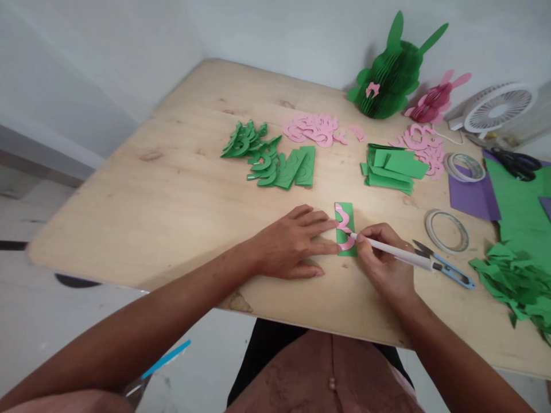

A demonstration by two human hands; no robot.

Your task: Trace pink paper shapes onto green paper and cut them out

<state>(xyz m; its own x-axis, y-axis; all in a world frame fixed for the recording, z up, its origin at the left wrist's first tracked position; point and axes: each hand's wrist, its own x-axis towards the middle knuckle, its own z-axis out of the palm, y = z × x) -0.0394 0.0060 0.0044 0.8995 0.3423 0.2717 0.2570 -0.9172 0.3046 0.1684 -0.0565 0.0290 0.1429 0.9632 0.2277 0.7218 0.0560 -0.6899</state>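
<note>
A wavy pink paper cutout (345, 218) lay on a rectangular green paper strip (350, 211). Curved green paper cutouts (270, 165) lay behind it to the left, folded green paper rectangles (396, 166) behind to the right, a round white tape ring (453, 172) farther right.

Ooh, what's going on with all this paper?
Someone's left hand presses a pink cutout against a green strip. The right hand holds a white pen, its tip down at the cutout. Farther back lie loose pink pieces, and a green paper figure stands by the wall.
</note>
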